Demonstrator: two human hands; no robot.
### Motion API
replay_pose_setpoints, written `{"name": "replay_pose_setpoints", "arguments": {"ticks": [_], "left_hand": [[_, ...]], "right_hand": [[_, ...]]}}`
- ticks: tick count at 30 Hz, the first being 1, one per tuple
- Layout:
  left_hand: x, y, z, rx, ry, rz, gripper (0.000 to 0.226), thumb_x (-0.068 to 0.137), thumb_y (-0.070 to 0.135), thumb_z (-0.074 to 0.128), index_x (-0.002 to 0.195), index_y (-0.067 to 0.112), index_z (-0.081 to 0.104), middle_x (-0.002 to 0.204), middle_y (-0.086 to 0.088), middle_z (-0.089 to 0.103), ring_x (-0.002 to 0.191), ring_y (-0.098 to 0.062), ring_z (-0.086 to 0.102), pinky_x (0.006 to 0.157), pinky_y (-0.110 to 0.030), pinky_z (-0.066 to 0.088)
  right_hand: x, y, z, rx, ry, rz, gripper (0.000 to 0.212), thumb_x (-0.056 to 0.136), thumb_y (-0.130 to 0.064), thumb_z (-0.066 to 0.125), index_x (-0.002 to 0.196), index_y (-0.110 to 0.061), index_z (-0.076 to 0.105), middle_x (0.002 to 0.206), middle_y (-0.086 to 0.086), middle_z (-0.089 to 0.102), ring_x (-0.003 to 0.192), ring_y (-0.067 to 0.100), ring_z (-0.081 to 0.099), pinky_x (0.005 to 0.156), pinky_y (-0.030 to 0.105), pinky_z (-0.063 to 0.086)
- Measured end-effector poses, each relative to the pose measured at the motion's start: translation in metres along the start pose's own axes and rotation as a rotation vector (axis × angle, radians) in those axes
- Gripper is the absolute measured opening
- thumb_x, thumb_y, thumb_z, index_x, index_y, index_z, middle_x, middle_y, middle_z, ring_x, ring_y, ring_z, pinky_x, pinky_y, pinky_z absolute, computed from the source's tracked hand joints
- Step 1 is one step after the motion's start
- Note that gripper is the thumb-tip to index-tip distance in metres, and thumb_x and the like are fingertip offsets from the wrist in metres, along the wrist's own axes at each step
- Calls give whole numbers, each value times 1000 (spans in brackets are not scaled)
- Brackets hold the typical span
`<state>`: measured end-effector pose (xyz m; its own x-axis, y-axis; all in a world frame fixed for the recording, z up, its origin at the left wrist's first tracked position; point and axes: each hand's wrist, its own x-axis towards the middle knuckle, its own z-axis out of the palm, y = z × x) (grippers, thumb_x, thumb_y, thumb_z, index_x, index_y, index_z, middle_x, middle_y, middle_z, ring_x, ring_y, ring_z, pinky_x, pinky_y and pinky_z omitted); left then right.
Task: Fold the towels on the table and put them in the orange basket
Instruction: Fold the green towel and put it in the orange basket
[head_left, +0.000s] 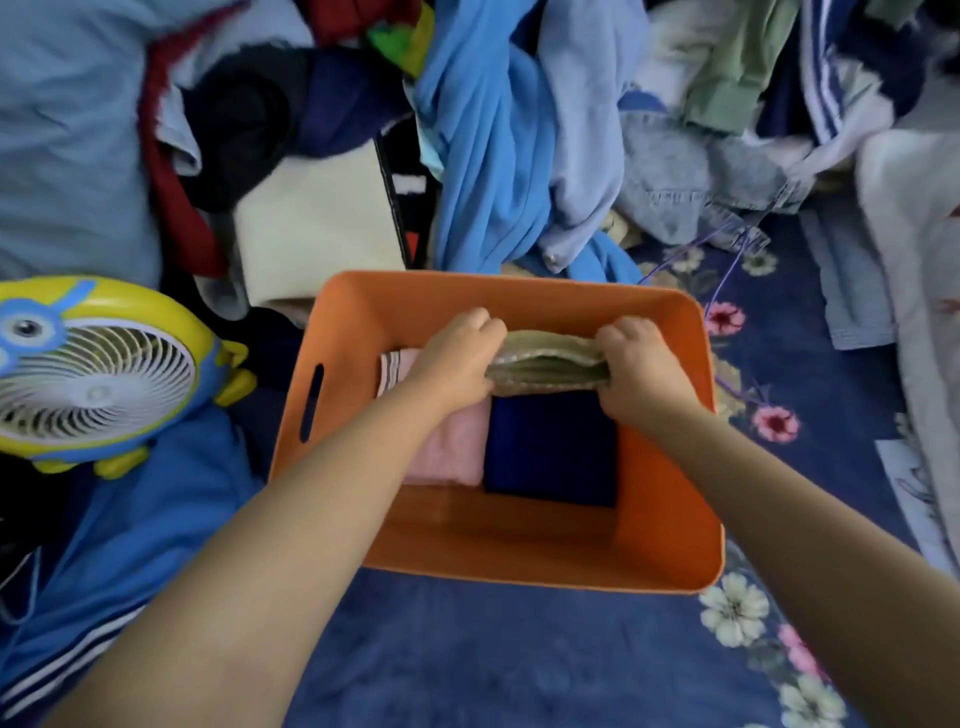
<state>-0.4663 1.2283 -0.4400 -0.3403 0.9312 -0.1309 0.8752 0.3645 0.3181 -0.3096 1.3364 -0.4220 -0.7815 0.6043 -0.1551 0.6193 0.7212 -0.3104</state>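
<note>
Hands (457, 353) (636, 358) grip olive towel (548, 364) — inside basket (670, 467)

Light looks soft and even on my feed, no glare; edges bend fisheye-style, top clothes pile (467, 104) blurry.

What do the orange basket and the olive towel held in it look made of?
Orange basket: looks like moulded plastic, with smooth matte walls, rounded corners and a cut-out handle slot. Olive towel: soft woven cloth, probably terry, folded in layers; blur hides the weave.
</note>
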Motion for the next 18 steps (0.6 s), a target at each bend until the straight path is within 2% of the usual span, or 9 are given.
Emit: {"name": "replay_pose_setpoints", "arguments": {"ticks": [3, 6, 9, 11, 13, 14, 16, 18], "left_hand": [[-8, -4, 60, 218, -258, 95, 30, 81, 6, 57, 110, 3, 50, 121, -15, 47, 117, -30, 41, 82, -39, 41], [-12, -1, 104, 352, -436, 200, 32, 85, 6, 54, 117, 3, 52, 123, -14, 50, 118, -29, 44, 84, -37, 44], [-11, -2, 126, 381, -565, 276, 31, 87, 6, 52, 118, 3, 55, 123, -15, 54, 116, -30, 49, 87, -36, 45], [-10, -2, 129, 374, -615, 305, 32, 86, 9, 54, 118, 5, 55, 123, -14, 54, 115, -30, 51, 88, -36, 46], [-10, 0, 128, 329, -707, 306, 34, 84, 21, 61, 114, 8, 57, 118, -12, 58, 106, -28, 56, 83, -36, 47], [-10, 1, 126, 283, -759, 280, 35, 83, 31, 63, 111, 9, 58, 111, -11, 60, 95, -26, 58, 77, -34, 47], [-11, 0, 123, 109, -775, 167, 33, 86, 41, 57, 99, 12, 60, 98, -9, 62, 73, -19, 52, 64, -29, 41], [-7, -5, 120, -49, -608, 33, 24, 92, 36, 48, 87, 14, 57, 83, -4, 59, 72, -20, 52, 61, -27, 34]], "right_hand": [[-10, 4, 53, -151, -243, 34, 34, 79, 6, 50, 112, -4, 49, 122, 13, 42, 121, 29, 33, 88, 33, 42], [-13, 6, 83, -259, -375, 45, 44, 81, 2, 54, 123, -6, 45, 132, 14, 37, 125, 29, 32, 93, 34, 44], [-14, 5, 106, -349, -508, 47, 47, 83, -6, 58, 127, -7, 42, 132, 13, 38, 124, 29, 35, 91, 37, 47], [-15, 7, 113, -395, -616, 46, 48, 85, -15, 58, 130, -8, 41, 134, 14, 37, 127, 30, 34, 95, 39, 45], [-14, 10, 117, -421, -756, 29, 57, 82, -33, 64, 130, -9, 42, 135, 14, 38, 128, 31, 35, 99, 40, 42], [-14, 12, 117, -430, -824, 26, 62, 79, -40, 67, 128, -9, 46, 134, 14, 41, 126, 31, 39, 99, 38, 42], [-9, 13, 115, -402, -864, 20, 52, 80, -40, 64, 120, -8, 54, 127, 15, 52, 117, 29, 50, 92, 33, 46], [1, 15, 108, -311, -786, 56, 33, 86, -28, 56, 110, -7, 59, 118, 15, 60, 104, 28, 58, 82, 31, 48]]}}
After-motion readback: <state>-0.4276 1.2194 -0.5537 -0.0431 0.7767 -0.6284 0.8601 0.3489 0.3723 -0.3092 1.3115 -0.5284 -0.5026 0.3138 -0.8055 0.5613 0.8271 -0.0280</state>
